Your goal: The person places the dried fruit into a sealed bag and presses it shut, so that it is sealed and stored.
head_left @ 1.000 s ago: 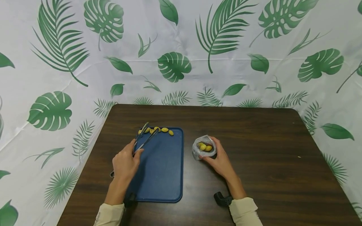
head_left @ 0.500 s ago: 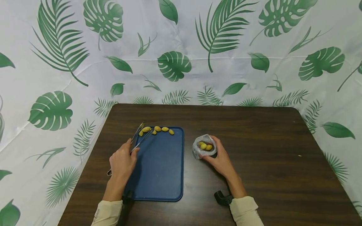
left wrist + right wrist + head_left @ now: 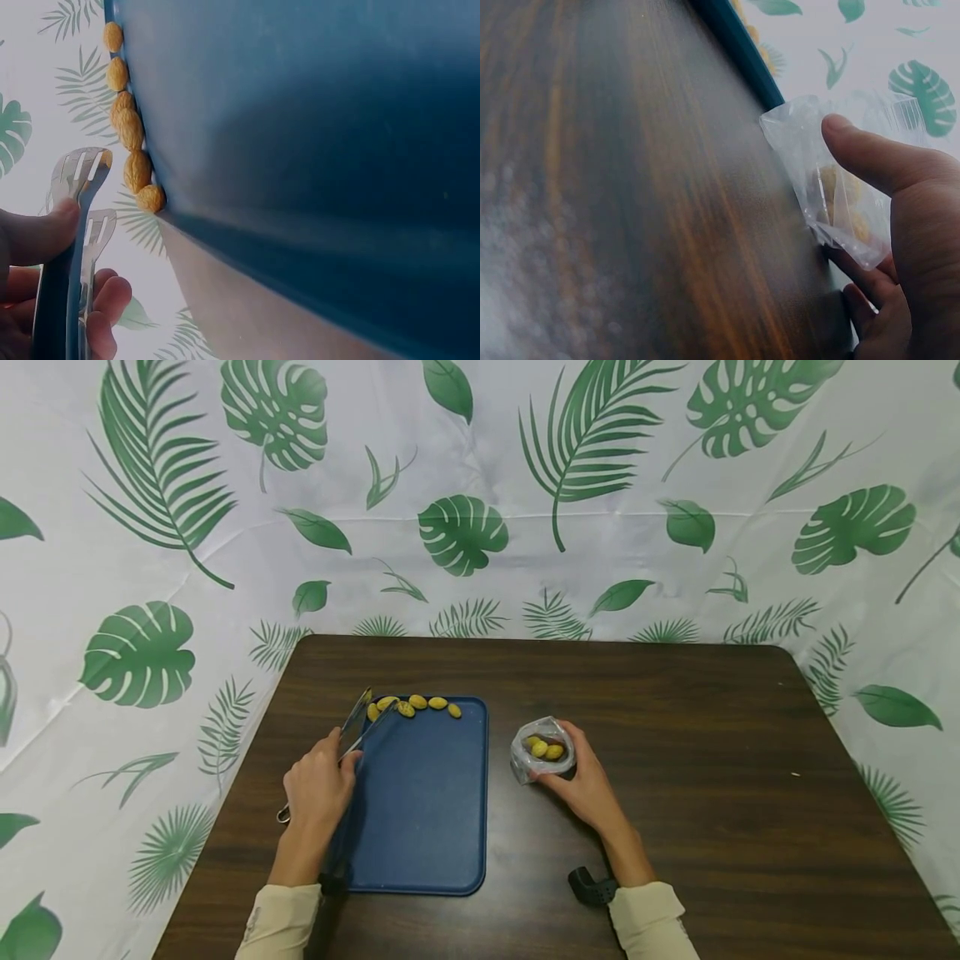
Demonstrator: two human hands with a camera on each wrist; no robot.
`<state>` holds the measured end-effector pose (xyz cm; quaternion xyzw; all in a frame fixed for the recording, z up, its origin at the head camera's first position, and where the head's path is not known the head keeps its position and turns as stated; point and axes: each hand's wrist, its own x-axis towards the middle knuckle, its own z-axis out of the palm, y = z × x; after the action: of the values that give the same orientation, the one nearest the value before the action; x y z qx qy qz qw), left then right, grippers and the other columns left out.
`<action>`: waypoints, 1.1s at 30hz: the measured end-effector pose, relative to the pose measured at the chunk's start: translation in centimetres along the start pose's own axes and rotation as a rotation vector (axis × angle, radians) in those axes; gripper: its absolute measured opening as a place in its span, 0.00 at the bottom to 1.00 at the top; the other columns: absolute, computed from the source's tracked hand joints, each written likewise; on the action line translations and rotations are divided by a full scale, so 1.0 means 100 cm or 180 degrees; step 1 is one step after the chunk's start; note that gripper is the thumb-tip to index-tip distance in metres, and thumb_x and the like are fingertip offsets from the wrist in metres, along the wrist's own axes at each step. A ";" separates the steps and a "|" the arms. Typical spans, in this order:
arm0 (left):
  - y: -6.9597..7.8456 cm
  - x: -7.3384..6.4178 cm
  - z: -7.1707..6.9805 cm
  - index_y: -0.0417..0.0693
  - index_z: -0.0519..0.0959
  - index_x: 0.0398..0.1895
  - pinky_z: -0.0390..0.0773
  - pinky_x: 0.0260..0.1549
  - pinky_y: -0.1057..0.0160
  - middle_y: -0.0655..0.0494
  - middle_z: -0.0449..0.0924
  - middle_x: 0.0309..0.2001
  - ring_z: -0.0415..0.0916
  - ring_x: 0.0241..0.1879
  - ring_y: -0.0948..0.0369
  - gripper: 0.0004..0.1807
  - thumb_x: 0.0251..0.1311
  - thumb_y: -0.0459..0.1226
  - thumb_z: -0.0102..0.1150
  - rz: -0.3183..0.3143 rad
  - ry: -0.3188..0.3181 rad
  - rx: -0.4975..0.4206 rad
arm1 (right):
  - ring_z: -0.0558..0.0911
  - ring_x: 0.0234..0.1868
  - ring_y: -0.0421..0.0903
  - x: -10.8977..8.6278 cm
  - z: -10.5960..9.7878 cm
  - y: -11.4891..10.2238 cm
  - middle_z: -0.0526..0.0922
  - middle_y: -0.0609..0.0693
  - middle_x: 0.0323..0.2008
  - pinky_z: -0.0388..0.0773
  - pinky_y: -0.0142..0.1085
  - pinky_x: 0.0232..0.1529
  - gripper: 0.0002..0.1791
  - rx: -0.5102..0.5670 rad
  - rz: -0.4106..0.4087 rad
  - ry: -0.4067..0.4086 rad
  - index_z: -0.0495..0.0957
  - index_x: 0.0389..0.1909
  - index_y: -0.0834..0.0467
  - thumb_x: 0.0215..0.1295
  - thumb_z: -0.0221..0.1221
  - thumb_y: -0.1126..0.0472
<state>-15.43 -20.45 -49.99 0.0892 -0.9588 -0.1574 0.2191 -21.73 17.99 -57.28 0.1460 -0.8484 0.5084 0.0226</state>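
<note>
In the head view my left hand (image 3: 318,787) grips metal tongs (image 3: 369,732) over the far left corner of a blue tray (image 3: 427,810). Their slotted ends stand apart, above or around the end pieces; the left wrist view shows these ends beside the row. Several oval, yellow, ridged nut-like pieces (image 3: 417,702) lie along the tray's far edge. Right of the tray, my right hand (image 3: 585,783) holds a clear plastic bag (image 3: 521,765) by its side, thumb on the near side. The bag's mouth is open, and yellow pieces (image 3: 539,749) lie inside. Its lower part is partly hidden.
The dark wooden table (image 3: 712,777) extends right of the bag, with a tiny pale fleck (image 3: 795,774) on it. A white cloth with green leaves (image 3: 465,535) hangs behind the table. A black wrist device (image 3: 592,887) sits at the right wrist.
My left hand has moved left and slightly back toward me, carrying the tongs from over the row toward the tray's left corner. The right hand and bag stay in place.
</note>
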 end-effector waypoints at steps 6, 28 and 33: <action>-0.003 0.001 0.001 0.36 0.74 0.56 0.73 0.30 0.36 0.36 0.80 0.46 0.78 0.34 0.35 0.28 0.56 0.44 0.63 -0.0059 -0.0187 0.0061 | 0.69 0.61 0.49 0.000 0.000 0.001 0.67 0.46 0.62 0.63 0.55 0.58 0.48 -0.0016 -0.0058 -0.0002 0.54 0.68 0.36 0.47 0.71 0.46; -0.007 -0.004 0.001 0.43 0.79 0.50 0.72 0.22 0.39 0.37 0.83 0.37 0.79 0.29 0.37 0.19 0.57 0.41 0.62 -0.0064 -0.0442 0.0090 | 0.69 0.60 0.48 -0.001 -0.001 0.002 0.68 0.46 0.61 0.65 0.54 0.56 0.48 -0.0052 -0.0056 0.0004 0.54 0.68 0.36 0.47 0.71 0.46; -0.009 -0.008 -0.001 0.44 0.80 0.48 0.71 0.22 0.39 0.37 0.83 0.34 0.78 0.27 0.37 0.16 0.58 0.40 0.61 -0.0080 -0.0425 0.0037 | 0.69 0.60 0.48 0.000 -0.001 0.003 0.68 0.46 0.61 0.64 0.55 0.57 0.48 -0.0030 -0.0078 0.0003 0.54 0.68 0.35 0.47 0.71 0.45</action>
<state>-14.58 -21.13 -50.51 0.0918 -0.9710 -0.1601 0.1521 -21.76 18.16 -57.48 0.1560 -0.8489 0.5041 0.0300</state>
